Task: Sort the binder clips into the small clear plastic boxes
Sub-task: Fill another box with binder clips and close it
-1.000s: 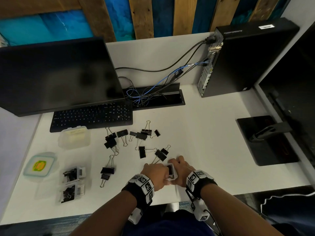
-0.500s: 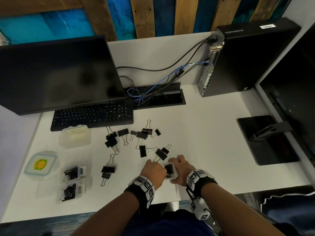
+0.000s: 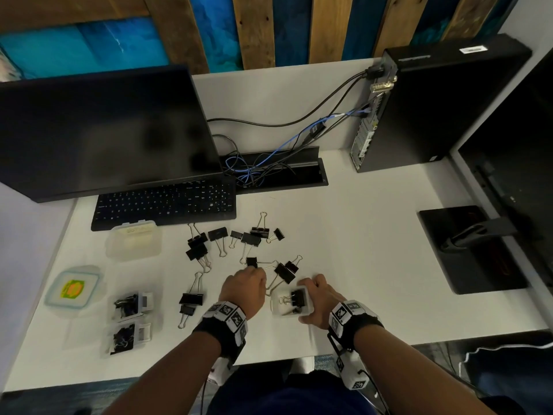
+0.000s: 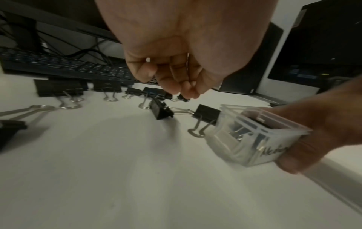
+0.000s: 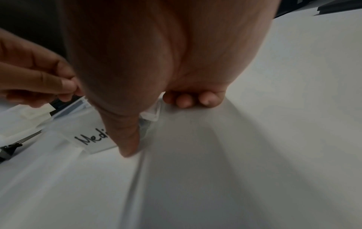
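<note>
My right hand [image 3: 314,299] grips a small clear plastic box [image 3: 291,302] near the desk's front edge. The box is marked "Medium" [image 5: 92,138] and has a black binder clip [image 3: 297,297] inside. My thumb [image 5: 125,139] is on its near side and my fingers [image 5: 192,100] are behind it. My left hand [image 3: 248,283] hovers just left of the box with its fingers curled [image 4: 176,80], and I see nothing in it. Just beyond its knuckles lies a loose black clip [image 3: 252,261]. Several more clips [image 3: 251,235] are scattered farther back, and two [image 3: 190,302] lie to the left.
Two small boxes [image 3: 131,304] [image 3: 128,335] holding clips sit at the front left. Behind them are a lidded tub [image 3: 133,241] and a lid with a yellow label [image 3: 71,290]. A keyboard [image 3: 164,202], monitor [image 3: 104,130], cable tray [image 3: 278,172], PC tower [image 3: 434,100] and monitor stand [image 3: 469,250] ring the work area.
My left hand has come off the box and moved forward-left toward the loose clips. The box, earlier covered by both hands, now shows in my right hand with a clip inside.
</note>
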